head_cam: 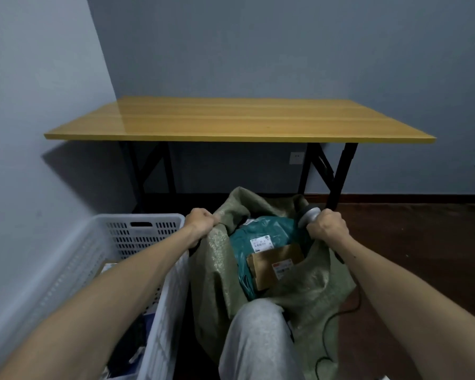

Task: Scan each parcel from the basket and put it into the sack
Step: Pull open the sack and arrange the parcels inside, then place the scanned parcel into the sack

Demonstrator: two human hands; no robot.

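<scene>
While left hand grips sack and right hand scanner, basket stands beside.

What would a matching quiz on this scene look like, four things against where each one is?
1 white perforated plastic basket
2 brown cardboard box
3 grey handheld scanner
4 yellow wooden table

A gripped in the right hand
B inside the green woven sack
C against the far wall
D left of the sack

Pairs: 1-D, 2-B, 3-A, 4-C.
</scene>
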